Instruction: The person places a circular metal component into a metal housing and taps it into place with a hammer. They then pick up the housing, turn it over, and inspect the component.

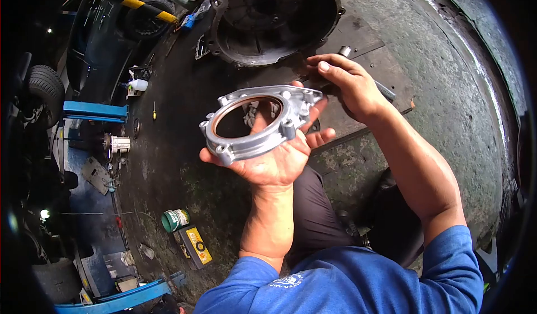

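Observation:
A silver metal housing (246, 150) with a large round opening and a brown ring seal (224, 111) rests on my left hand (274, 160). That palm faces up under the housing, its fingers spread behind and through the opening. To the right and a little higher is my right hand (352, 87), apart from the housing. Its fingers are partly bent and point left, with the thumb close to the index finger; whether anything is between them cannot be made out. A large dark bell-shaped casing (274, 23) lies on the floor beyond both hands.
A metal socket (344, 51) and a metal bar (385, 90) lie near my right hand. At the lower left are a green can (175, 219) and a yellow box (198, 245). Blue lift arms (95, 111), a tyre (46, 88) and a yellow screwdriver (154, 114) are on the left.

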